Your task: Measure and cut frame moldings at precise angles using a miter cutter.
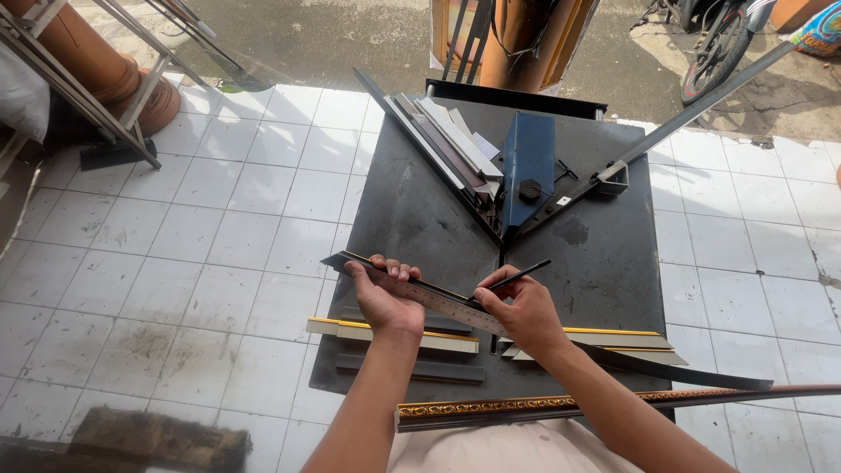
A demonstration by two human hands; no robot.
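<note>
My left hand [383,296] presses a metal ruler [438,300] down along a dark frame moulding strip [701,375] with a gold edge, which runs from the upper left to the lower right over the black work table [420,219]. My right hand [517,308] holds a black pencil [524,274] with its tip at the ruler's edge. Both hands sit close together at the table's near middle.
A blue mitre cutter [528,171] with a long lever arm [692,118] stands at the table's back. Several moulding pieces [442,140] lean beside it. Cut cream-and-gold strips [394,334] lie under my hands. An ornate gold moulding [491,407] crosses the near edge. White tiled floor surrounds the table.
</note>
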